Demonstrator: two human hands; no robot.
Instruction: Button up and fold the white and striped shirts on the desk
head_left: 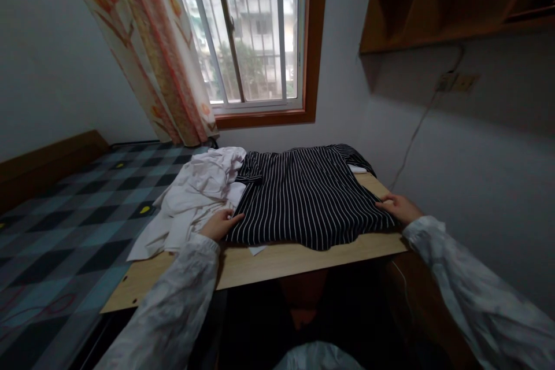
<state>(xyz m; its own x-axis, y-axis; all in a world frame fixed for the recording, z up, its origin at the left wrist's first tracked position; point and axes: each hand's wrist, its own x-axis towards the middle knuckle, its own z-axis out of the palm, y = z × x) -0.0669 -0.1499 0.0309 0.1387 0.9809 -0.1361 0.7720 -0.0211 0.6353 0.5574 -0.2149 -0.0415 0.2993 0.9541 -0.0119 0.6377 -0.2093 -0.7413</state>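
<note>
A black shirt with white stripes (303,196) lies spread over a light wooden board (269,263), its hem toward me. At the shirt's lower left corner is my left hand (221,224), thumb and fingers closed on the edge of the cloth. My right hand (401,208) pinches the shirt's right edge near the hem. One short sleeve lies folded at the left, and the far right part of the shirt drapes past the board. White crumpled cloth (195,191) is heaped just left of the shirt, close to my left hand.
On the left is a bed with a checked cover (87,202), where a thin red cord (56,304) lies. Beyond the board stand a window (255,40) and a flowered curtain (147,40). A wooden wall shelf (455,0) and a cabled socket (457,82) are at the right.
</note>
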